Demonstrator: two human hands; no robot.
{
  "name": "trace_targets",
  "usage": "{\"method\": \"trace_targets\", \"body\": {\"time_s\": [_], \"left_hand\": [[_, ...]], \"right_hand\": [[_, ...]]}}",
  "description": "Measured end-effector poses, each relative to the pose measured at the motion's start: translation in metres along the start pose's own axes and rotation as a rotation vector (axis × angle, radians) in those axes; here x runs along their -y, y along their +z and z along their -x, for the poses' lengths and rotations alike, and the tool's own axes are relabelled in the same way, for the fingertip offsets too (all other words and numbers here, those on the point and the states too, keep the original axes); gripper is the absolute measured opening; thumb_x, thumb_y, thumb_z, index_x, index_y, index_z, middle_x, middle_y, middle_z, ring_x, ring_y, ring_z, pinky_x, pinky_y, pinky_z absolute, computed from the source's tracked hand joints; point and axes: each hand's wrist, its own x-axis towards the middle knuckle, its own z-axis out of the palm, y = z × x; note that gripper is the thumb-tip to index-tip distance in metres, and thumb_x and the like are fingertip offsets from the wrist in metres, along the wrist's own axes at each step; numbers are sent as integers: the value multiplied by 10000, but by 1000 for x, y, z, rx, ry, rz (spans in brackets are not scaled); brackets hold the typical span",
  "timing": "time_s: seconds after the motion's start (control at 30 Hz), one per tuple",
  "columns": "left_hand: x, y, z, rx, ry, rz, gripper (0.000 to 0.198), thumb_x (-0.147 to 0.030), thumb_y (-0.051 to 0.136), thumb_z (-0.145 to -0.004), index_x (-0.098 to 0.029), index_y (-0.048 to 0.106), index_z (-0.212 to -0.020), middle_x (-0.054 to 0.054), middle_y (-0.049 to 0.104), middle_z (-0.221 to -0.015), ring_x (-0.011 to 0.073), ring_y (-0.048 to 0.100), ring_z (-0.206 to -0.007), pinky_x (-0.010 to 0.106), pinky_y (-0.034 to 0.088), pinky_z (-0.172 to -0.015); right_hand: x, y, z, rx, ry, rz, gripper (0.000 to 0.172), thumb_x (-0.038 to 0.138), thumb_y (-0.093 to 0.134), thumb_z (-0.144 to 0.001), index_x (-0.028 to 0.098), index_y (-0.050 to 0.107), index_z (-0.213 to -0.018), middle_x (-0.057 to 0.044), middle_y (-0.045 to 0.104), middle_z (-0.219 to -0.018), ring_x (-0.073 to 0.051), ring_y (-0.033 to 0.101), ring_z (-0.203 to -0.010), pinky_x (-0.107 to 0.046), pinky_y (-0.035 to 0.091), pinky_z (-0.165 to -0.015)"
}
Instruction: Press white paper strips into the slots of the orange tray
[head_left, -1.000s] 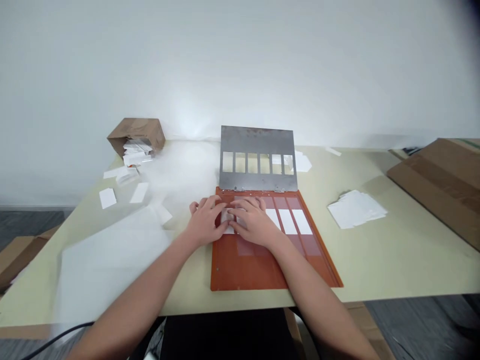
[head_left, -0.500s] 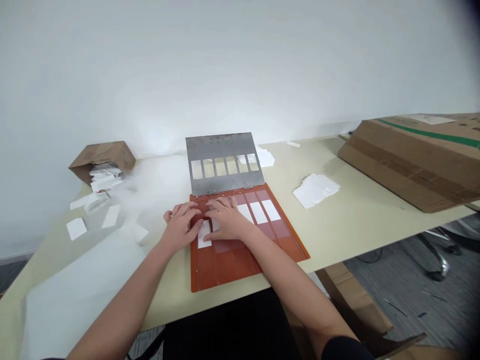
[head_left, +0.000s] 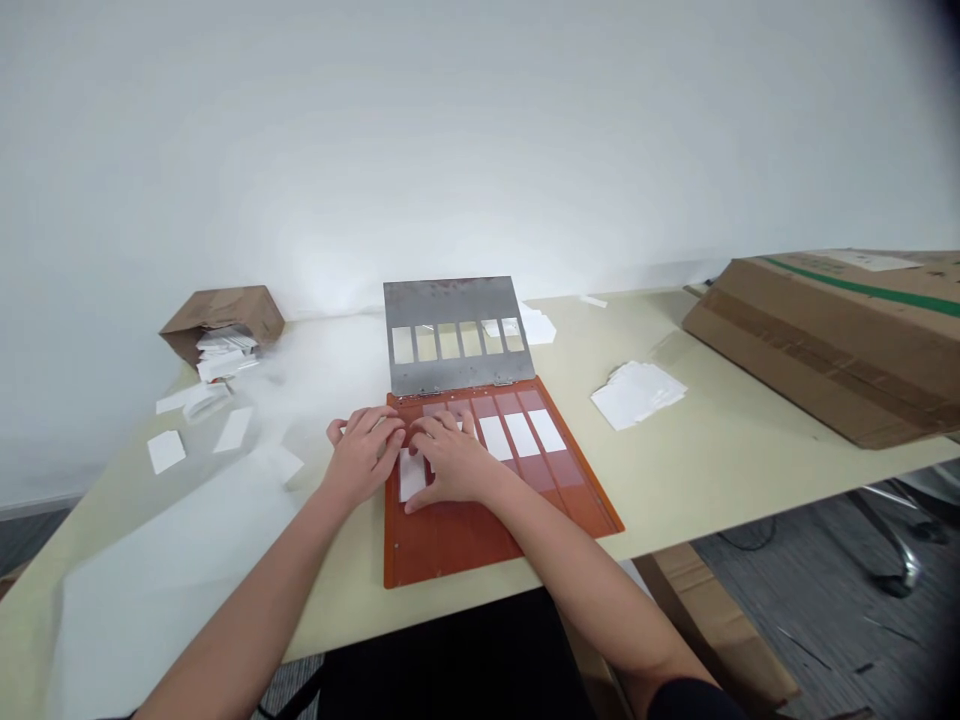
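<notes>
An orange-red board [head_left: 450, 545] with darker vertical channels lies flat on the pale table, and a perforated steel plate with a row of rectangular windows [head_left: 456, 335] stands hinged at its far edge. Three white cards [head_left: 521, 434] lie in the channels to the right. My right hand [head_left: 450, 465] rests flat on the board, its fingers partly covering another white card [head_left: 411, 475]. My left hand [head_left: 365, 455] lies just left of that card, with its fingers curled over the board's left edge. Neither hand visibly grips anything.
A tipped brown paper bag [head_left: 223, 322] spills white cards, and loose white cards [head_left: 166, 452] lie nearby. A white stack [head_left: 637, 395] sits right of the board. A large cardboard carton [head_left: 825, 350] lies at the far right, and a translucent sheet [head_left: 172, 570] covers the table's near left.
My hands have shifted slightly apart, and the card under them shows more than one second ago. The view has turned right, bringing the carton further into sight.
</notes>
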Motion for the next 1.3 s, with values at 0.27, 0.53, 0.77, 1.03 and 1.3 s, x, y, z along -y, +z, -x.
{"method": "trace_targets", "body": {"time_s": [0.27, 0.53, 0.77, 1.03, 1.3], "left_hand": [[-4, 3, 2, 26, -7, 30, 333, -328, 346, -1009, -242, 665, -1053, 94, 669, -1230, 266, 581, -1133, 479, 275, -921], [-8, 8, 8, 41, -53, 64, 333, -320, 342, -1021, -238, 658, -1083, 88, 659, -1245, 254, 579, -1128, 477, 267, -925], [-8, 14, 9, 56, -76, 89, 356, -315, 312, -1025, -239, 646, -1122, 82, 661, -1232, 243, 585, -1127, 453, 303, -924], [-10, 14, 9, 78, -71, 115, 358, -314, 305, -1030, -238, 634, -1149, 81, 661, -1224, 245, 578, -1132, 446, 322, -933], [-13, 13, 8, 94, -89, 154, 379, -342, 272, -1032, -233, 620, -1134, 90, 661, -1227, 237, 562, -1143, 440, 294, -943]], "right_hand": [[-1, 2, 2, -14, 49, -40, 833, 773, 692, -658, 203, 586, -1255, -156, 470, -1475, -388, 347, -1377, -726, 103, -1119], [1, 1, 2, 16, 74, -45, 827, 768, 675, -681, 199, 562, -1270, -171, 465, -1461, -389, 370, -1363, -706, 171, -1101], [0, 5, 0, 46, 92, -66, 854, 777, 697, -642, 214, 549, -1268, -166, 468, -1443, -385, 376, -1353, -710, 170, -1098], [0, 7, 0, 38, 89, -82, 845, 762, 689, -669, 209, 541, -1290, -181, 464, -1446, -392, 370, -1353, -722, 161, -1091], [3, 3, -4, 28, 117, -140, 867, 618, 812, -582, 229, 484, -1285, -144, 484, -1415, -361, 389, -1339, -683, 194, -1097]]}}
